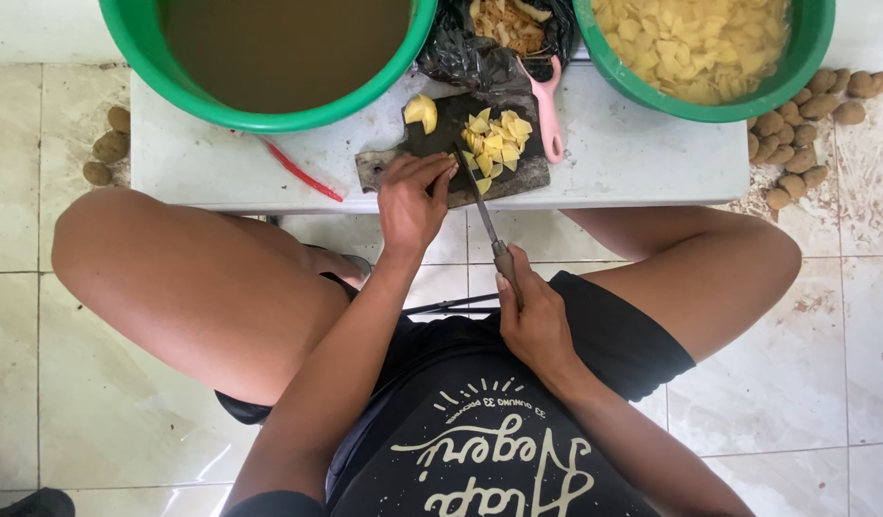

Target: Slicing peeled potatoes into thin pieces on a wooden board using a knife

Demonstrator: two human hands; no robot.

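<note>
1. Head view, looking straight down. A person sits on a tiled floor at a low white table, knees spread either side of it.
2. A dark cutting board lies at the table's near edge, about mid-length. On it: a pile of cut potato pieces right of centre, and one larger peeled potato chunk at the board's far edge.
3. Left hand: fingers curled together, tips pressed down at the board's near edge, just left of the blade. Whether a piece sits under them I cannot tell.
4. Right hand: closed around the handle of a knife, off the table's near edge. The blade tip reaches onto the board, touching the pile.
5. Judgement on the cutting step: keep the left fingertips tucked back, knuckles guiding the blade; the tip stays on the board; cut pieces are swept right so the pile does not crowd the blade.
6. Far left corner: green basin of murky brown water. Far right corner: green basin of cut potato in water. Between them, a black bag of peelings.
7. A pink peeler lies just right of the board; a red-handled tool to its left.
8. Unpeeled potatoes lie on the floor beyond the table's right end; a few more off the left end.
</note>
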